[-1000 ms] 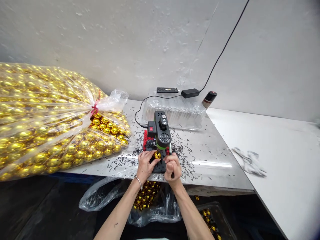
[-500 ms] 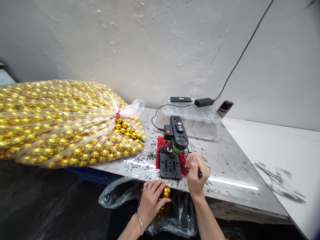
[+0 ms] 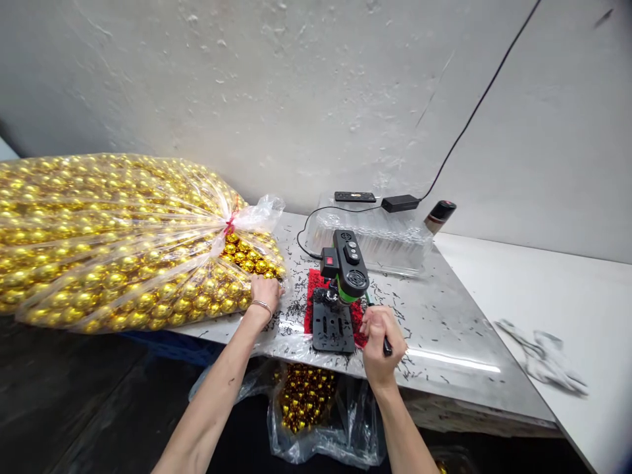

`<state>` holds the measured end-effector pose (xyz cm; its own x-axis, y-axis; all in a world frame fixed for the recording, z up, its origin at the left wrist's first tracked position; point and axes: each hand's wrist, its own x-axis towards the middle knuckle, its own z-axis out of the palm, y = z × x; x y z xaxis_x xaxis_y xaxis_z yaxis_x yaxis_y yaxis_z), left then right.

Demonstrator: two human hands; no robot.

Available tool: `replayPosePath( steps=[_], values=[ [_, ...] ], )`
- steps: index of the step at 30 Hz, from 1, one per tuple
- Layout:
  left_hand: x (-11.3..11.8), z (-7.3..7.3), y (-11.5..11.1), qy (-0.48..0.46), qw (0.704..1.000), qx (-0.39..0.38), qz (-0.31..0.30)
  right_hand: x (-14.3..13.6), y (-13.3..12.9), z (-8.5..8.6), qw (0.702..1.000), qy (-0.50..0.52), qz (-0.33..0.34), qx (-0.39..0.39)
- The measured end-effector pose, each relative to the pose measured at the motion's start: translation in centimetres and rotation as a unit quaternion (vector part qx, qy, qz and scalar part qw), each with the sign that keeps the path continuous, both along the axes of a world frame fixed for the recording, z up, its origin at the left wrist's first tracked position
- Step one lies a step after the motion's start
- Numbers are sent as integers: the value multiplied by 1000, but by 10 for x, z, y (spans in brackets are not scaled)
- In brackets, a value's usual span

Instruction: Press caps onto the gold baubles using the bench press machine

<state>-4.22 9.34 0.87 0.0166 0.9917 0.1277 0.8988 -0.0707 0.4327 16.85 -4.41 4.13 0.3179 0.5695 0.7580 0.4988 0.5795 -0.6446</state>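
Note:
My right hand (image 3: 383, 334) is wrapped round the black handle (image 3: 388, 346) of a small black bench drill press (image 3: 350, 263) with a green collar. Below the drill head sits its slotted black base plate (image 3: 334, 326), on a red mat (image 3: 314, 283). My left hand (image 3: 266, 293) is at the right end of a large clear bag (image 3: 123, 250) full of shiny gold balls (image 3: 254, 260). Its fingers are mostly hidden against the bag and balls, so what they hold does not show. Below the table edge hangs an open plastic bag (image 3: 345, 421) with more gold balls (image 3: 306, 395).
Black shavings litter the metal tabletop (image 3: 434, 316). Behind the drill lies a clear plastic tray (image 3: 390, 240), with a power adapter (image 3: 401, 203) and its cord above. A dark-capped can (image 3: 441, 214) leans near the wall. White gloves (image 3: 543, 355) lie at right.
My left hand has moved from the hanging bag of balls up and left to the end of the large bag. My right hand keeps its hold on the drill press handle.

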Motion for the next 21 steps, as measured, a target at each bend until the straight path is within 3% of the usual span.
replayPosePath(
  steps=[4, 6, 7, 9, 10, 11, 13, 15, 17, 21],
  values=[
    [-2, 2, -10, -69, 998, 8, -1, 1, 0, -2, 1000, -4, 8, 1],
    [-3, 6, -20, -215, 977, -9, 5, 1, 0, -3, 1000, -3, 11, 0],
    [-3, 8, -26, -329, 944, -32, 8, 1, 0, -3, 1000, -1, 12, -1],
    [1, 8, -41, -563, 821, -96, 18, 0, 0, -3, 1000, 7, 11, -3],
    [5, 6, -49, -645, 754, -127, 23, 0, 0, -3, 1000, 9, 11, -2],
    [10, 3, -57, -690, 707, -153, 28, -1, 0, -3, 1000, 9, 10, 1],
    [24, -7, -70, -722, 666, -183, 34, -1, 0, -3, 1000, 5, 11, 5],
    [42, -20, -78, -709, 680, -183, 34, 0, 0, -3, 1000, -6, 11, 6],
    [60, -34, -81, -674, 721, -159, 24, 1, 0, -2, 1000, -17, 13, 6],
    [82, -53, -79, -523, 847, -95, -23, 3, -2, -1, 999, -35, 19, 10]
  ],
)
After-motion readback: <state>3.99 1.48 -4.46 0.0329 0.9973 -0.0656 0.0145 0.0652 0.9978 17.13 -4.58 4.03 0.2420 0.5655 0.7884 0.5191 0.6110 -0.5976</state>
